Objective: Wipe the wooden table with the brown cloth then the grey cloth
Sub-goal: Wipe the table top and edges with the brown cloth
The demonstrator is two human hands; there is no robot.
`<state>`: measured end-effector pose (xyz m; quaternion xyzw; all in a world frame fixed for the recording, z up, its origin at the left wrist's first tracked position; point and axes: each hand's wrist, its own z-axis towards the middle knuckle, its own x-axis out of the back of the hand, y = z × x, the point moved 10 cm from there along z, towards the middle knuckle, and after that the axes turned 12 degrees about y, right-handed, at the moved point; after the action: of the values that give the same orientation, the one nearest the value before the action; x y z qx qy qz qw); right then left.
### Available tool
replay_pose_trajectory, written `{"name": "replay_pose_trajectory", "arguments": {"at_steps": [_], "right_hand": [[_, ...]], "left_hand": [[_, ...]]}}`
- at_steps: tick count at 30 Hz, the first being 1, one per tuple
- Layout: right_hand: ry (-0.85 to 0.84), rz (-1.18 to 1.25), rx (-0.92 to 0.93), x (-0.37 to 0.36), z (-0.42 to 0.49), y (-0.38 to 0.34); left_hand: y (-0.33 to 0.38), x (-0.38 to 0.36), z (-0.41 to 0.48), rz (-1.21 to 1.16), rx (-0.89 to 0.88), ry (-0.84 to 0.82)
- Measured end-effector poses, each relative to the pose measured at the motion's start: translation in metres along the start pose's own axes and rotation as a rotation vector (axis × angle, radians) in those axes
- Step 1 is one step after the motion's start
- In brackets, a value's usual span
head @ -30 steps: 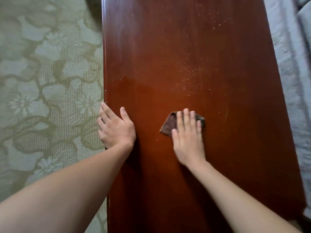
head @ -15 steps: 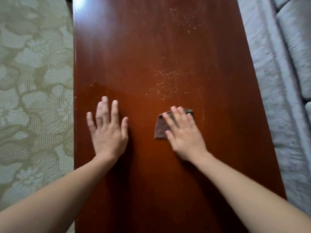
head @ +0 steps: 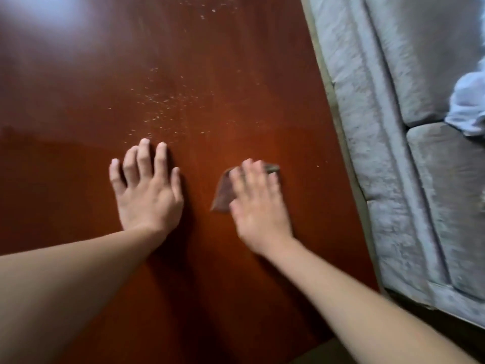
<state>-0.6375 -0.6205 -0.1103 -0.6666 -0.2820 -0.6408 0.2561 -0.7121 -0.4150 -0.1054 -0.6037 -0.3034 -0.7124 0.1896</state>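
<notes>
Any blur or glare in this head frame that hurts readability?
Head view: the right hand and brown cloth are motion-smeared; the left hand is sharper; a soft glare patch sits on the wooden table at top left; the crumbs read faintly.

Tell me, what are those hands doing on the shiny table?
A person is wiping the wooden table. The right hand presses flat on a small brown cloth, and the left hand rests flat on the bare wood beside it. Pale crumbs lie scattered farther up the table, beyond both hands, so that part is not clean yet. A grey sofa stands along the table's right side.
</notes>
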Motion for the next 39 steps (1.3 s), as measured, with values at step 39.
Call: {"name": "replay_pose_trajectory", "arguments": {"at_steps": [39], "right_hand": [[0.021, 0.038, -0.580, 0.001, 0.011, 0.163]], "left_hand": [[0.003, 0.006, 0.001, 0.019, -0.004, 0.028]]}}
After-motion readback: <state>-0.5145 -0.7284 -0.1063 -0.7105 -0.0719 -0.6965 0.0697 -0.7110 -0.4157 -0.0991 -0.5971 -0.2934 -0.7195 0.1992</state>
